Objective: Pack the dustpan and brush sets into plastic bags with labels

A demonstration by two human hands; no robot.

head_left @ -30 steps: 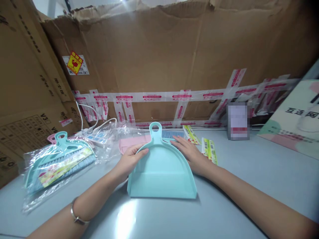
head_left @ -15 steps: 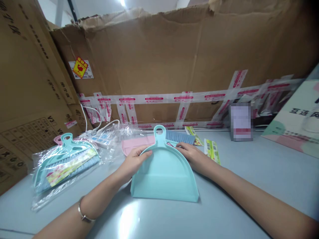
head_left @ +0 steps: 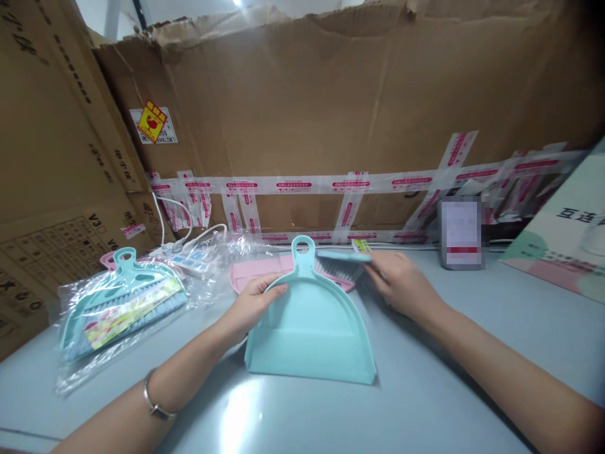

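A light teal dustpan (head_left: 309, 334) rests on the table in front of me, its open edge toward me and its looped handle pointing away. My left hand (head_left: 258, 299) grips its left rim, thumb on top. My right hand (head_left: 399, 284) is closed on the end of a teal hand brush (head_left: 345, 256), lifted behind the dustpan's right side. Bristles show below the brush's back, over a pink dustpan (head_left: 255, 270) that is partly hidden behind the teal one.
Left of my left arm lies a plastic-wrapped dustpan and brush set (head_left: 125, 302). A power strip (head_left: 191, 258) with white cables sits behind it. A large cardboard box (head_left: 283, 126) walls off the back. A blurred upright device (head_left: 462, 233) and a printed board (head_left: 562, 221) stand at right.
My right hand has moved right and taken hold of the brush, which has turned and lifted. One of the green-yellow cards is now out of sight behind that hand. The left hand stays on the teal dustpan.
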